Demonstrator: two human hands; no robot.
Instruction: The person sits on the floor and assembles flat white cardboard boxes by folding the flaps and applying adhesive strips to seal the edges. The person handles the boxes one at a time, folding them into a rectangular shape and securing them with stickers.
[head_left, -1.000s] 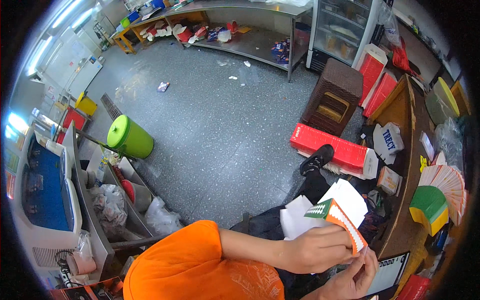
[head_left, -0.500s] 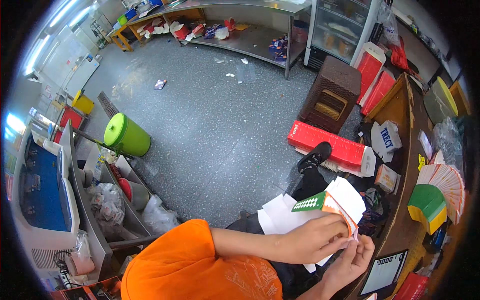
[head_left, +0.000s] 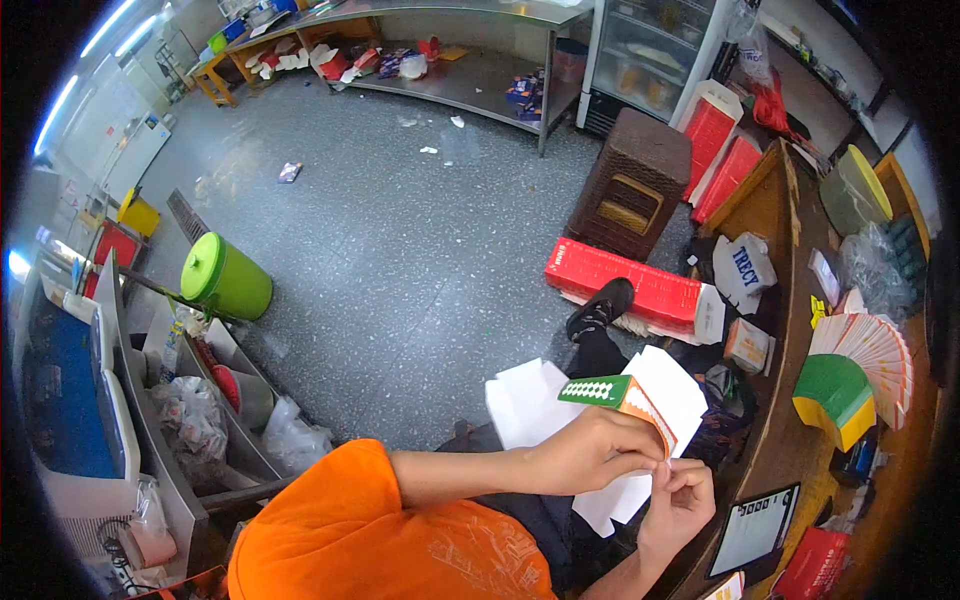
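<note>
A partly folded paper carton (head_left: pixel 597 390), white inside with green and orange printed sides, rests over my lap. My left hand (head_left: pixel 598 452) reaches across from the left with its fingers closed on the carton's orange edge. At that edge's lower corner, my right hand (head_left: pixel 680 503) pinches the card between thumb and fingers, close against the left fingertips. White flaps spread out on both sides of the hands. The exact fold under the fingertips is hidden.
Right of me, a wooden counter holds a fan of printed flat cartons (head_left: pixel 862 362) and a flat white-screened device (head_left: pixel 755 530). A long red box (head_left: pixel 630 285) lies by my foot, before a brown stool (head_left: pixel 632 185). A green lidded bin (head_left: pixel 226 275) stands left.
The whole view has shifted, so the surroundings sit farther left in the picture. Both hands stay at the same carton corner, with the fingers only slightly rearranged.
</note>
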